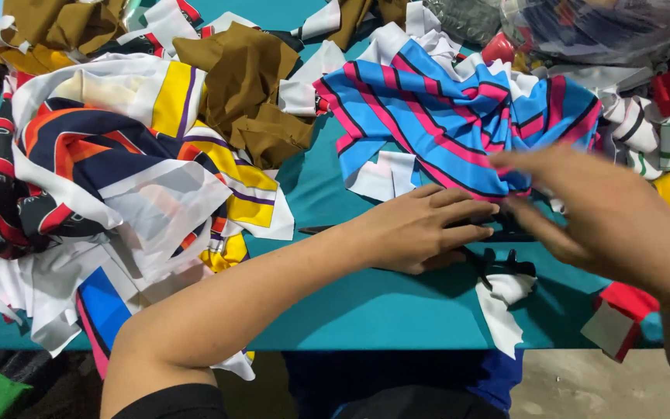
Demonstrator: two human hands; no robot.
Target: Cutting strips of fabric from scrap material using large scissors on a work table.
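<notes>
**Both hands over a dark pair of scissors on the teal table**

Ok so head cam view, looking down at a teal table (381,310) buried in fabric scraps. Left hand (420,229) lies flat, palm down, fingers straight and close together, nothing gripped, fingertips pointing right & resting on or just at a dark pair of scissors (505,260). Scissors mostly hidden under the hands; only the dark loop handles show, near the table's front edge, w/ a white scrap (502,302) touching them.

Right hand (599,206) is motion-blurred, hovering just above the left fingertips, fingers stretched out toward the left and slightly spread. Can't tell if it touches anything, doesn't look clamped on anything.

Just behind both hands: blue fabric w/ pink and black stripes (443,116), crumpled. Far left a big heap of white, navy, orange and yellow cloth (118,171). Brown cloth (250,85) btwn those two. Red and white piece (622,310) at the front edge, right side.
</notes>
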